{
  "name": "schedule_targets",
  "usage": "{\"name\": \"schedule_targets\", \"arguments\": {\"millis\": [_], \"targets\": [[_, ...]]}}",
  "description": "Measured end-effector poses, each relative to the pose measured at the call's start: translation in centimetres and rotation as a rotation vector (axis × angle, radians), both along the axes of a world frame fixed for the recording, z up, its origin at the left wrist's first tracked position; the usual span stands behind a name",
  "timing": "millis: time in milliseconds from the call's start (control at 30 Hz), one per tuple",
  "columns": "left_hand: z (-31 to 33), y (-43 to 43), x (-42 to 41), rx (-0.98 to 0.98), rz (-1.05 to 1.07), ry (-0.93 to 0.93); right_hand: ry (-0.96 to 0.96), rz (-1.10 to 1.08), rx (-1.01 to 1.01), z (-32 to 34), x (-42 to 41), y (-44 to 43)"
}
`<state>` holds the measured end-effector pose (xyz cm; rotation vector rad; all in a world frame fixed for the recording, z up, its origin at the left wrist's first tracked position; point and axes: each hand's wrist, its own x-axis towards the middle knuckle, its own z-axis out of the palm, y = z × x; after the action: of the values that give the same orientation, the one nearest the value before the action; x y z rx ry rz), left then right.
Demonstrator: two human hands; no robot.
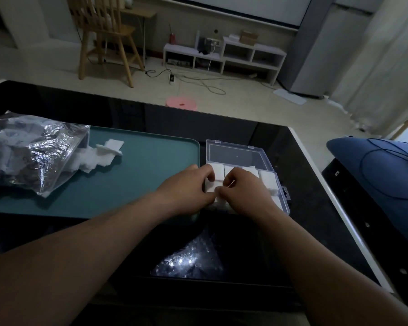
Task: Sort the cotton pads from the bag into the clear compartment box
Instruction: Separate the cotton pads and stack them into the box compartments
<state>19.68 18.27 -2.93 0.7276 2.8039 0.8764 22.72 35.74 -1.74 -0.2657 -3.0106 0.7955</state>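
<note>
Over box (236, 155), L hand (186, 189) & R hand (245, 192) fingers (207, 172) pinch pads (218, 174); bag (28, 151) left.

I can read no words or numbers anywhere before me; the crinkled silver foil bag (33, 149) on my left bears bluish round printed marks, too blurred to read.

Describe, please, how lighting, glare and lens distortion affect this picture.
Head view: dim overall, so the left hand, right hand and the cotton pads they pinch over the clear box lack detail; the foil bag throws bright glare; the glossy black table mirrors a light low in frame; the wide lens bows the table's edges.
</note>
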Motion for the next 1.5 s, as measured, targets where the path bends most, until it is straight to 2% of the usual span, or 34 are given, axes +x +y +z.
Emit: {"name": "schedule_targets", "arguments": {"millis": [133, 400, 600, 767, 967, 1067, 1133, 1233, 1500], "targets": [[0.1, -0.1, 0.1, 0.016, 0.012, -0.022, -0.031, 0.034, 0.039, 0.0, 0.1, -0.3], [1.1, -2.2, 0.3, 0.032, 0.057, 0.022, 0.147, 0.039, -0.037, 0.9, -0.3, -2.0], [2.3, -9.0, 0.3, 0.011, 0.251, -0.005, 0.237, 0.276, -0.103, 1.2, -0.6, -8.6], [3.6, -17.1, -0.5, 0.003, 0.460, 0.058, 0.177, 0.446, -0.105, 0.5, -2.7, -15.5], [4.6, -21.8, -2.7, 0.095, 0.589, 0.158, 0.095, 0.514, 0.071, -0.4, -8.5, -21.0], [4.2, -22.3, -3.8, -0.021, 0.561, 0.075, 0.061, 0.573, 0.227, -0.6, -10.5, -23.0], [3.4, -22.1, -4.1, -0.124, 0.517, -0.011, 0.046, 0.598, 0.239, -0.9, -11.3, -23.8], [2.0, -22.0, -4.3, -0.266, 0.456, 0.004, 0.103, 0.609, 0.217, -1.6, -11.6, -24.4], [2.5, -20.8, -4.1, -0.234, 0.408, 0.059, 0.230, 0.544, 0.213, -1.4, -8.9, -20.4]]}}
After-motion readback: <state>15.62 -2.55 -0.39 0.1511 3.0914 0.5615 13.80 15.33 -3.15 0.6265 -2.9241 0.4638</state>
